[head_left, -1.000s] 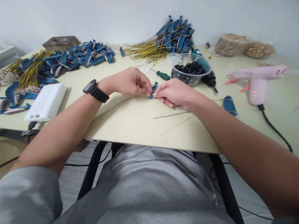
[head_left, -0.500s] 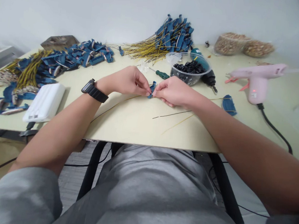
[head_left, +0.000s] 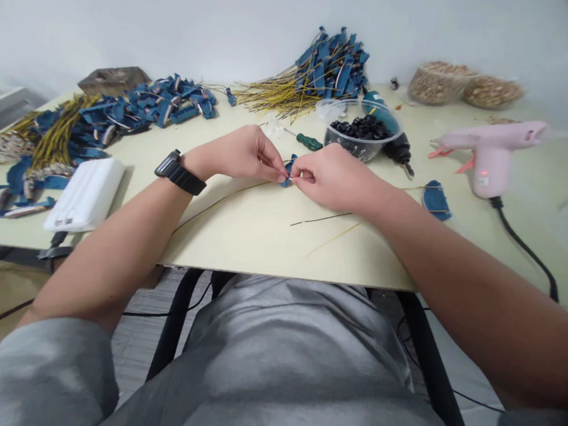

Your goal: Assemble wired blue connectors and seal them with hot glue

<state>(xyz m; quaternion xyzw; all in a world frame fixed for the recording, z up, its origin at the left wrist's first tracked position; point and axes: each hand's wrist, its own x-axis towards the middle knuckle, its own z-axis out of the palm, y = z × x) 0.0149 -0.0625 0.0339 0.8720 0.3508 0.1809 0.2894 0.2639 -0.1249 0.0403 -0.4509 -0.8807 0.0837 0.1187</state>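
Observation:
In the middle of the table, a small blue fabric piece (head_left: 292, 165) with a thin cord (head_left: 219, 200) is between my fingertips. My left hand (head_left: 242, 154), with a black watch on its wrist, pinches the piece at its left edge. Thumb and forefinger of my right hand (head_left: 332, 172) are pressed together at its other edge, over a tiny pale spot too small to name. Beside my right forearm lies another blue fabric piece (head_left: 436, 201) with cords. A loose black cord (head_left: 321, 219) and a yellow cord (head_left: 334, 239) stick out below my right wrist.
Behind my hands are a green screwdriver (head_left: 309, 142), a clear tub (head_left: 362, 155) of black bits and a power driver (head_left: 400, 150). A pink glue gun (head_left: 493, 156) stands right. Blue bundles (head_left: 333, 64) lie at the back, more (head_left: 159, 100) left, by a white box (head_left: 87, 194).
My right hand has shifted slightly and its lower fingers have curled in out of sight. My left hand and the blue piece have hardly moved.

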